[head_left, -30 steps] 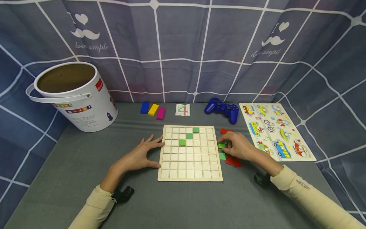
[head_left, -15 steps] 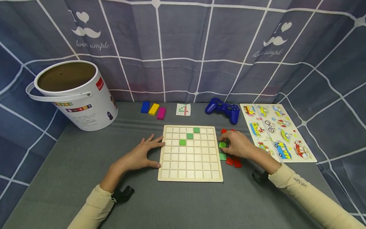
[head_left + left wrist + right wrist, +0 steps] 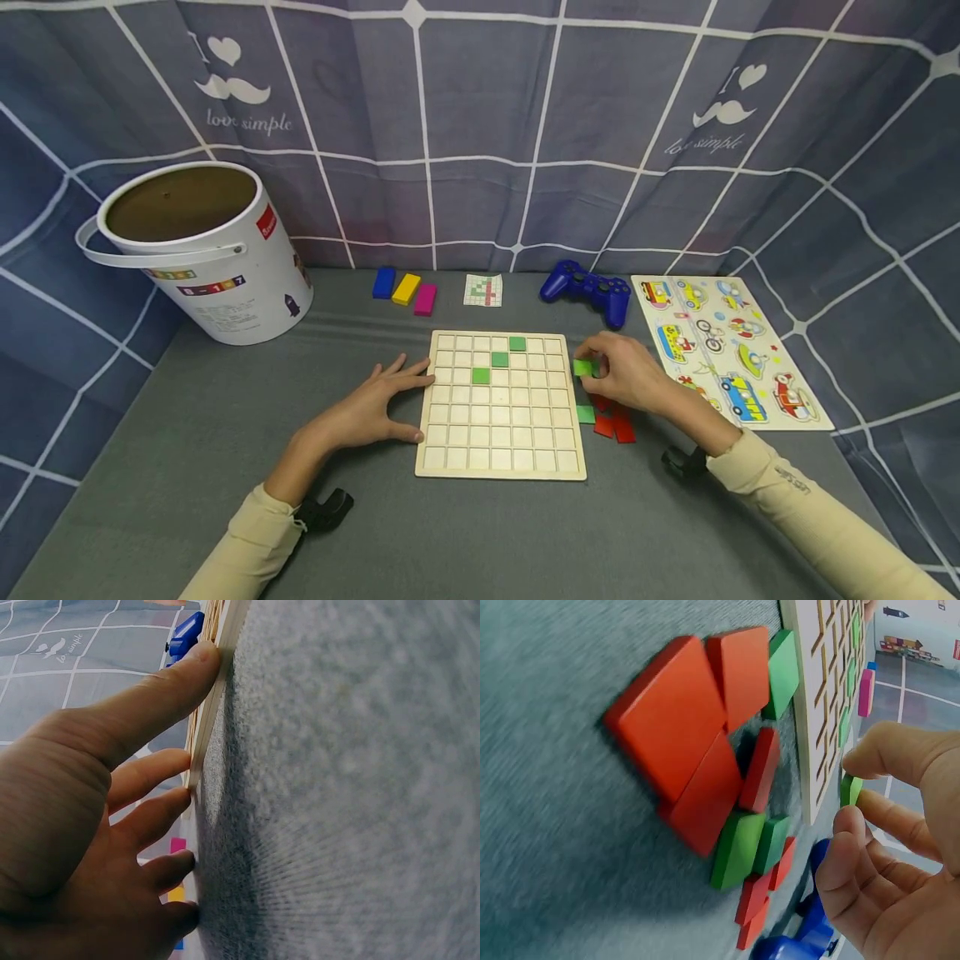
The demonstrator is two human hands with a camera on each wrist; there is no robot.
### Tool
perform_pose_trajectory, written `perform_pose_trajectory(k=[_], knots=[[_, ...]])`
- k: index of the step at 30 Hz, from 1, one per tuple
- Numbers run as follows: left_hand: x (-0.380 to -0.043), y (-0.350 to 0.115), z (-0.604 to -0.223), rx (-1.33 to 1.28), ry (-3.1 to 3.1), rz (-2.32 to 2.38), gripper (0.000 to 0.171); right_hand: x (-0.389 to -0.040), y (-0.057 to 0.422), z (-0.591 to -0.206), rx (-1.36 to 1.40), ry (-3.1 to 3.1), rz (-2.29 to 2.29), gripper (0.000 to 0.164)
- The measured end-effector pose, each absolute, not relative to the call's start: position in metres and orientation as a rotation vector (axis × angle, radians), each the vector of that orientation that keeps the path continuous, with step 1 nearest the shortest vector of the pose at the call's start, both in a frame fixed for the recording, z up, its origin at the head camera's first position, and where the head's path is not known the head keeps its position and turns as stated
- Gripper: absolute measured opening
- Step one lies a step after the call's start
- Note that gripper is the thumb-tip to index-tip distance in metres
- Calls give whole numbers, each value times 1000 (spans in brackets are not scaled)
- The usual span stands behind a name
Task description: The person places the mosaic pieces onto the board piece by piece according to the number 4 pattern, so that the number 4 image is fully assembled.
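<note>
I had the right grip (image 3: 626,373) pinching a green tile (image 3: 582,367) at its fingertips, with the board (image 3: 501,437) just left of it and red tiles (image 3: 623,428) below on the desk (image 3: 495,537). The left grip (image 3: 362,408), fingers spread, touched the board's left edge; beyond the right grip I saw the controller (image 3: 588,288).

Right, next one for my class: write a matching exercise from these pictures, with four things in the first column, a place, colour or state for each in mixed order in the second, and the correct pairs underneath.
Column one
1. Left hand
2. Game controller
3. Right hand
4. Bucket

Column two
A. White, open at the top
B. Touching the left edge of the wooden board
C. Blue, beside the picture board
D. Pinching a green tile

Pairs: 1-B, 2-C, 3-D, 4-A
</note>
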State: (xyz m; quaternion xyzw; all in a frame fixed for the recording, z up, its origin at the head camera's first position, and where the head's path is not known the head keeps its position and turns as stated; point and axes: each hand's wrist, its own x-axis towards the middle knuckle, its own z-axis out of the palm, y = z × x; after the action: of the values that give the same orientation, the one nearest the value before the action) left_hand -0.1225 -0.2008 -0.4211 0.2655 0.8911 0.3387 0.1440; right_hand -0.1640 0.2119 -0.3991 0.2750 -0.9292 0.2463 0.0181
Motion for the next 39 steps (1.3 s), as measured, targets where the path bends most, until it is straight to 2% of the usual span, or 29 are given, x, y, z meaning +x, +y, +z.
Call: perform_pose_trajectory(k=[23, 39], knots=[[-123, -199, -421, 757, 2580, 958, 87, -164, 153, -409, 1126, -2764, 1016, 25], [-121, -200, -422, 766, 2581, 965, 86, -162, 108, -419, 1226, -2733, 1010, 22]])
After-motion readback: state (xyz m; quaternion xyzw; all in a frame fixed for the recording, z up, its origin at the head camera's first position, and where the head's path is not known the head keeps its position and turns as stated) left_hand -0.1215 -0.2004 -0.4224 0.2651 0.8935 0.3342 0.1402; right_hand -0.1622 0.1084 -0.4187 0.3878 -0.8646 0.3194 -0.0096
